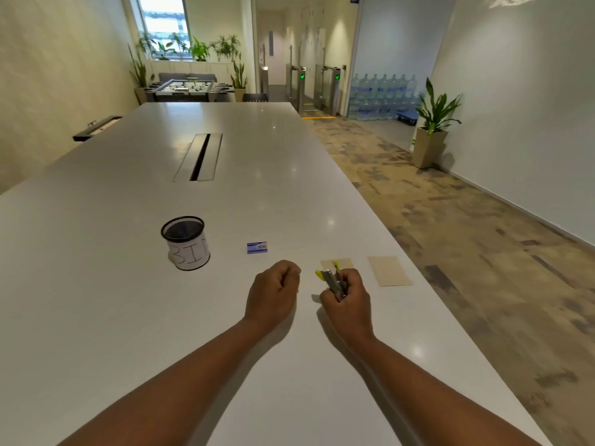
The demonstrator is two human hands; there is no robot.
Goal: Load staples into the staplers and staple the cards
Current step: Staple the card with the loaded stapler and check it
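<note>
My right hand (pixel 349 300) grips a small stapler (pixel 333 281) with yellow tips and a metal body, lifted a little off the white table (pixel 128 300); its jaws look spread apart. My left hand (pixel 273 292) hovers just left of it with the fingers curled; whether it pinches anything is too small to tell. A small blue staple box (pixel 257 247) lies beyond my left hand. One tan card (pixel 341 263) lies partly hidden behind the stapler. A second tan card (pixel 389 271) lies to the right, near the table's edge.
A black mesh cup (pixel 186 242) wrapped in white paper marked "BIN" stands at the left. A cable slot (pixel 199 161) runs along the table's middle. The table's right edge drops to carpeted floor. A potted plant (pixel 431 136) stands by the right wall.
</note>
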